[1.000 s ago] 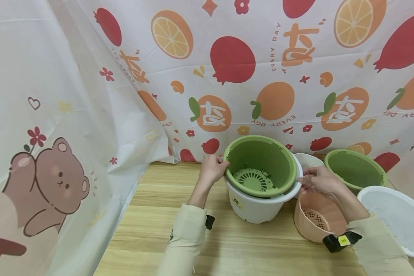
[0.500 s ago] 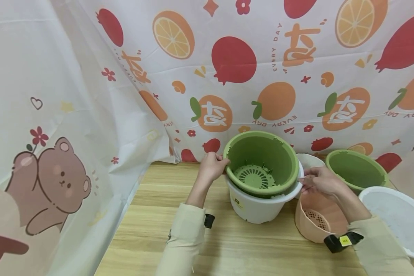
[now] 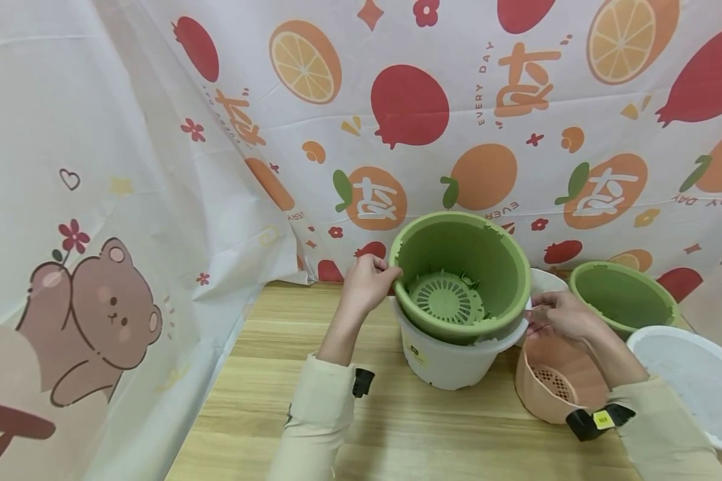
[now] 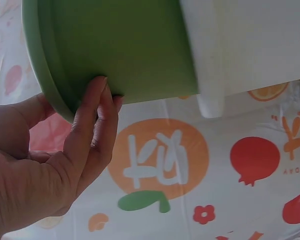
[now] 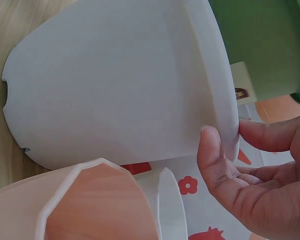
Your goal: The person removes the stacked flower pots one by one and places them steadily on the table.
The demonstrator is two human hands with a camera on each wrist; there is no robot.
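A green plastic flowerpot (image 3: 460, 267) with a slotted base sits partly inside a white flowerpot (image 3: 442, 364) on the table. My left hand (image 3: 366, 280) pinches the green pot's rim at its left side. In the left wrist view the fingers (image 4: 85, 115) lie under that rim, and much of the green wall (image 4: 125, 55) shows above the white rim (image 4: 207, 75). My right hand (image 3: 559, 315) holds the white pot's rim on the right, thumb on one side and fingers on the other, as the right wrist view shows. A small label (image 5: 241, 82) shows on the green wall.
Right of the white pot stands a peach pot (image 3: 562, 377), with a whitish pot (image 3: 544, 282) behind it. Another green pot (image 3: 622, 297) and a large white round piece (image 3: 692, 381) stand farther right. Printed cloth (image 3: 427, 174) hangs behind the wooden table (image 3: 265, 387).
The green pot has risen out of the white pot, its rim higher now, lifted by my left hand. My right hand stays on the white pot's rim, which has hardly moved.
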